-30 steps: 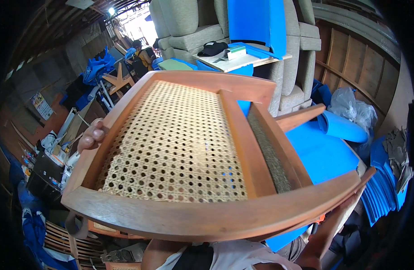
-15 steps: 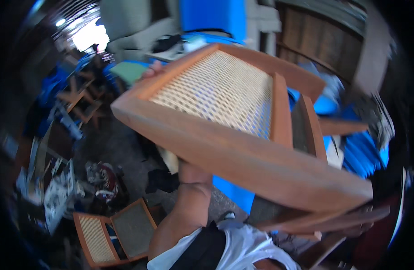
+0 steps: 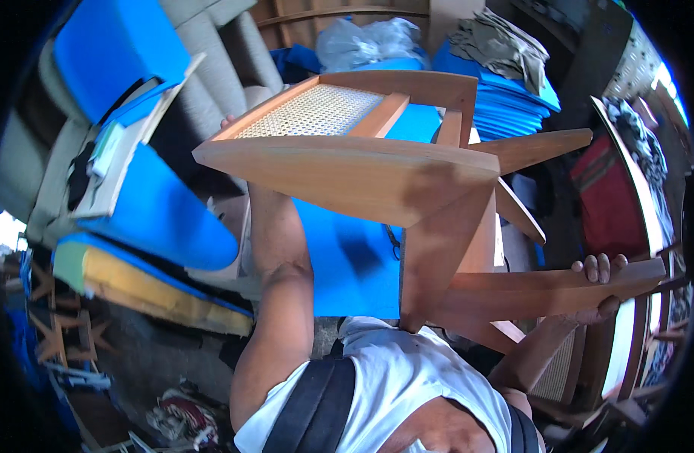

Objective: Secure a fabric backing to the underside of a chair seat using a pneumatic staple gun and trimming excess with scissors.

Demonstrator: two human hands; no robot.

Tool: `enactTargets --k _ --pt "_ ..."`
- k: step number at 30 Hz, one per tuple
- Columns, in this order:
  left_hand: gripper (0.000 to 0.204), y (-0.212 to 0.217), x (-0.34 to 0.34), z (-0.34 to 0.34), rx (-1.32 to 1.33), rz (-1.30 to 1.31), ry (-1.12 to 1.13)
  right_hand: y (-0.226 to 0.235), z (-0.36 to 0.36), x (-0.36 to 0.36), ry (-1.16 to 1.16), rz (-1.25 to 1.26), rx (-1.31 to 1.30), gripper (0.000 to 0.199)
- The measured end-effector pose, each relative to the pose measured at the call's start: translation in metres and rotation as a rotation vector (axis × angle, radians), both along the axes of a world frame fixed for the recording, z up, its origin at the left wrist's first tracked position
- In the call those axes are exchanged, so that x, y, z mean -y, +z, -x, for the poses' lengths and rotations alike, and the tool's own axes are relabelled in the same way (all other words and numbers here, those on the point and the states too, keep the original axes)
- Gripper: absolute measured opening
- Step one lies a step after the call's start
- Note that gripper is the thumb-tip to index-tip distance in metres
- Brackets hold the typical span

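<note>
Since the earlier frame, the view has swung to the right and the wooden chair frame [image 3: 430, 181] has tipped, presenting its projecting members toward the right side.

Position: the frame is raised in front of the torso, between both hands, above a flat blue sheet [image 3: 347, 283].

Axis: its long side rail runs nearly straight across the view.

Left hand [image 3: 227, 121]: located at the far left end, near the cane panel [image 3: 309, 109]. Only fingertips show past the outer edge; the palm is concealed, so its closure cannot be told.

Right hand [image 3: 603, 268]: wrapped around a projecting wooden member [image 3: 520, 293], fingers over the upper face.

Relation: the frame's main body lies right of the left hand, and left of and above the right hand. The right hand is nearer the tapered leg [image 3: 539, 149].

Surroundings: a stack of blue sheets [image 3: 513, 121] stands beyond the upper right corner; a clear plastic bag [image 3: 369, 44] lies beyond the top rail.
</note>
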State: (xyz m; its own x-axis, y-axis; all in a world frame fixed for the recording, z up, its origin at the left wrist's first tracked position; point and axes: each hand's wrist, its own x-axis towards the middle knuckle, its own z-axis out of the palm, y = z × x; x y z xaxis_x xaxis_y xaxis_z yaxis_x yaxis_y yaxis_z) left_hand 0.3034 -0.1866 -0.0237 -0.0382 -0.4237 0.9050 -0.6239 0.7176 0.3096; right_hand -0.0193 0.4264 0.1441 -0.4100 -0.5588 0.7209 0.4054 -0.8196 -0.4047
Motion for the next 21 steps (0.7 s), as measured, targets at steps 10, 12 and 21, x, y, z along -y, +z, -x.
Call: enactTargets --k 10,12,21 --pt "0.058 -0.089 0.085 0.044 -0.358 -0.530 -0.616 0.023 -0.076 0.147 -0.301 -0.248 0.059 0.062" --pt "0.057 -0.099 0.086 0.029 -0.404 -0.622 -0.718 0.020 -0.084 0.164 -0.345 -0.273 0.059 0.061" --pt "0.053 -0.075 0.039 0.095 -0.606 -1.016 -0.823 0.029 -0.118 0.233 -0.330 -0.398 -0.001 0.064"
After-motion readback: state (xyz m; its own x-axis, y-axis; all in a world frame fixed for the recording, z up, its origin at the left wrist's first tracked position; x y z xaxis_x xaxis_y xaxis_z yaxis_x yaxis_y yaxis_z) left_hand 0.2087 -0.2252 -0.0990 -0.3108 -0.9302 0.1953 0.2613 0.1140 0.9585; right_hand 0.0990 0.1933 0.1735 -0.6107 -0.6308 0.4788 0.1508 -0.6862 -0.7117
